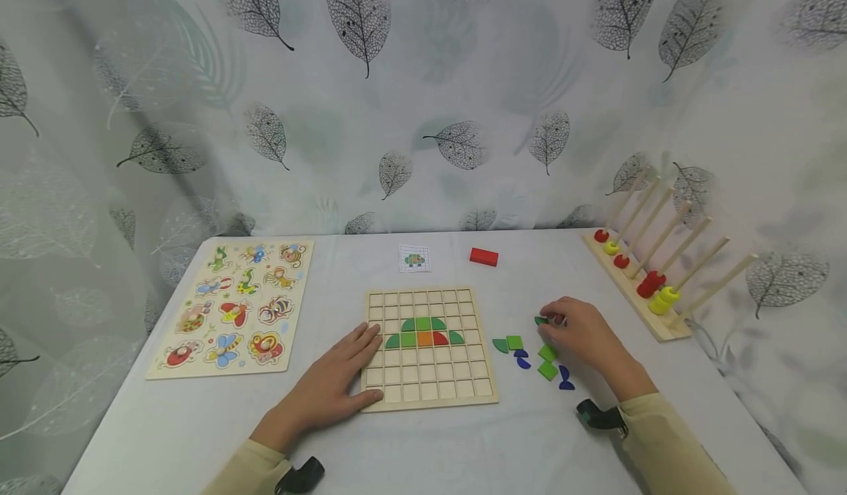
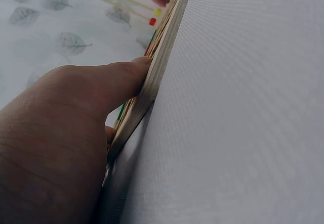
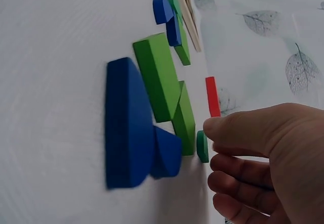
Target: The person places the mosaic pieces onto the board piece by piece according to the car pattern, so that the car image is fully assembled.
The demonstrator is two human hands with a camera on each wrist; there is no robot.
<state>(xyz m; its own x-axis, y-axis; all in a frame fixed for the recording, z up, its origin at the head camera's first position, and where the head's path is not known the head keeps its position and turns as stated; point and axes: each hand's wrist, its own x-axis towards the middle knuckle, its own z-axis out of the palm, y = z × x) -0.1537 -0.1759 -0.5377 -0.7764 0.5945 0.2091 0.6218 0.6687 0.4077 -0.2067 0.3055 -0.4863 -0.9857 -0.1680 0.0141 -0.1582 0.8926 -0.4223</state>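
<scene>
My left hand (image 1: 335, 379) rests on the left edge of a wooden grid board (image 1: 430, 392), fingers spread and thumb on its lower corner. In the left wrist view the thumb (image 2: 121, 77) presses the rim. Green, orange and red pieces form a domed shape in the grid. To the right, my right hand (image 1: 585, 333) pinches a small green curved piece (image 1: 540, 320) at its fingertips. A red piece (image 1: 559, 320) shows under those fingers, partly hidden. Near it lie green squares (image 1: 547, 370), a green quarter-circle (image 1: 501, 345) and blue half-circles (image 3: 126, 128).
A small pattern card (image 1: 415, 259) and a red block (image 1: 484, 257) lie behind the board. An insect puzzle (image 1: 231, 307) sits at left. At right stands a peg rack (image 1: 635, 293) with red and yellow beads. A leaf-patterned curtain (image 1: 423, 98) hangs behind the table.
</scene>
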